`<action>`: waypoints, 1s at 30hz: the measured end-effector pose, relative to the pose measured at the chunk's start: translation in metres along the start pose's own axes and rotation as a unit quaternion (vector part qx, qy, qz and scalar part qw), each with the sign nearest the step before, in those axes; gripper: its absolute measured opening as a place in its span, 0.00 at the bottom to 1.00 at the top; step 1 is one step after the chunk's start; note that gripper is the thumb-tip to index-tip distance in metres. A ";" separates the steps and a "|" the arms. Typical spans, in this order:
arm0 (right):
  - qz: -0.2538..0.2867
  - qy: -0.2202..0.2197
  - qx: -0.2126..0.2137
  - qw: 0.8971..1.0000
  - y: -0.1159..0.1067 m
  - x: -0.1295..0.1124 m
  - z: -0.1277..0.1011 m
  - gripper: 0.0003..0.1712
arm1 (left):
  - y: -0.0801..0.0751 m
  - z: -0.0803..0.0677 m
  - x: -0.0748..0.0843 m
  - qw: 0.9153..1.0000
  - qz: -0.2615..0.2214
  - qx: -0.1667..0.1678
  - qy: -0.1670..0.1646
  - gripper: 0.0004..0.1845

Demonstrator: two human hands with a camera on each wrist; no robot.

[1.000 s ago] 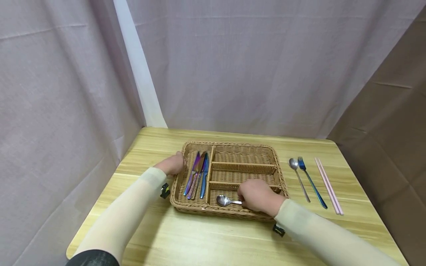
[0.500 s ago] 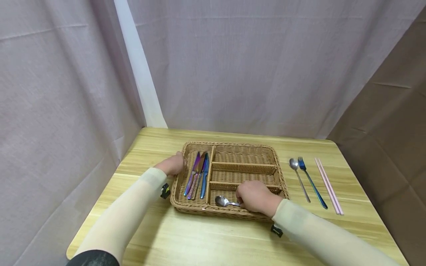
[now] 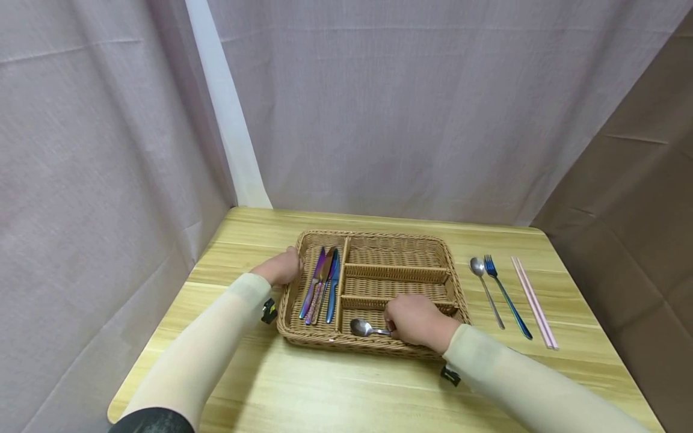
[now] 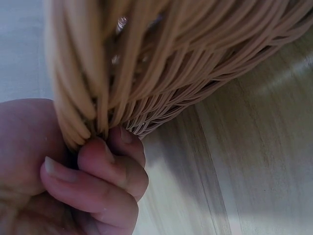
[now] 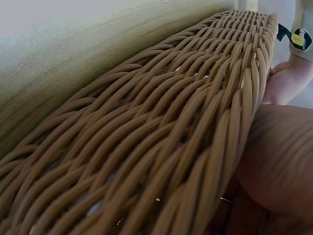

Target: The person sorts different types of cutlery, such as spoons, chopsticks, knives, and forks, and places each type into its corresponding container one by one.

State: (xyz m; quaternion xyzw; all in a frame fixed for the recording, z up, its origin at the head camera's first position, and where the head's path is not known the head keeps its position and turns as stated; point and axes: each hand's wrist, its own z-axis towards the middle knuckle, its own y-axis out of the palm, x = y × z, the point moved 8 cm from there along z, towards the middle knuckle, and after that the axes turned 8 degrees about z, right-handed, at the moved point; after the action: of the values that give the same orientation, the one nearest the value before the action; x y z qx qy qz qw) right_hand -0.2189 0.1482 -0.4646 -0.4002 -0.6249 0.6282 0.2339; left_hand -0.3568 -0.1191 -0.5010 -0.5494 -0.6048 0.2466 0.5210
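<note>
Spoon going down in the basket's near compartment.

Right hand (image 3: pixel 414 320) pinches the handle of a silver spoon (image 3: pixel 361 328), its bowl resting in the near compartment of the wicker basket (image 3: pixel 379 240); left hand (image 3: pixel 281 267) curls its fingers round the basket's left rim. Trouble I'd watch for: letting go with the handle propped on the divider, so the spoon tips. The count: three knives (image 3: pixel 322 285) in the left compartment; near the table's (image 3: pixel 346 391) right edge, one spoon (image 3: pixel 483 285), one blue fork (image 3: pixel 505 294), two pink chopsticks (image 3: pixel 533 304).
</note>
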 end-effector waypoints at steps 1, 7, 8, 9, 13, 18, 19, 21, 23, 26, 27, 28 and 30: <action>0.003 0.001 -0.001 1.000 0.000 0.000 0.000 0.17 | 0.000 0.000 0.000 1.000 -0.005 -0.002 -0.001 0.33; 0.017 0.005 -0.001 1.000 0.001 0.002 0.000 0.18 | 0.000 -0.002 0.002 1.000 -0.003 0.000 -0.001 0.32; 0.018 0.006 0.000 1.000 0.001 0.002 -0.001 0.18 | -0.001 -0.003 0.001 1.000 -0.003 0.001 -0.003 0.32; 0.020 0.006 0.001 1.000 0.001 0.002 -0.001 0.18 | -0.001 -0.003 0.001 1.000 -0.001 0.002 -0.003 0.32; 0.027 0.006 0.001 1.000 0.000 0.002 -0.002 0.19 | -0.001 -0.004 0.001 1.000 -0.010 0.003 -0.006 0.29; 0.047 0.012 0.004 0.999 -0.009 0.005 -0.004 0.18 | -0.002 -0.004 0.003 1.000 0.002 0.006 -0.001 0.28; 0.054 0.015 0.006 0.998 -0.012 0.006 -0.004 0.17 | -0.003 -0.004 0.004 1.000 0.005 0.008 0.001 0.29; 0.069 0.025 0.009 0.997 -0.020 0.012 -0.005 0.15 | -0.003 -0.004 0.005 1.000 0.007 0.009 0.003 0.28; 0.084 0.041 0.014 0.996 -0.028 0.019 -0.006 0.13 | -0.003 -0.005 0.004 1.000 0.006 0.009 0.002 0.28; 0.099 0.057 0.025 0.993 -0.042 0.030 -0.008 0.11 | -0.002 -0.005 0.003 1.000 -0.005 0.005 0.001 0.30; 0.096 0.060 0.031 0.993 -0.047 0.033 -0.009 0.11 | -0.001 -0.005 0.003 1.000 -0.008 0.004 0.002 0.31; 0.096 0.063 0.035 0.993 -0.052 0.037 -0.009 0.11 | -0.001 -0.005 0.003 1.000 -0.012 0.001 0.000 0.32; 0.096 0.070 0.046 0.992 -0.060 0.044 -0.011 0.11 | 0.000 -0.004 0.002 1.000 -0.018 -0.004 -0.003 0.33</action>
State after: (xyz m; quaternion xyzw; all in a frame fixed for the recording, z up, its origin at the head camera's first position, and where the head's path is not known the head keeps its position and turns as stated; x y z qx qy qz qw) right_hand -0.2475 0.1968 -0.4142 -0.4903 -0.5364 0.6460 0.2337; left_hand -0.3529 -0.1180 -0.4986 -0.5396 -0.6171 0.2364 0.5217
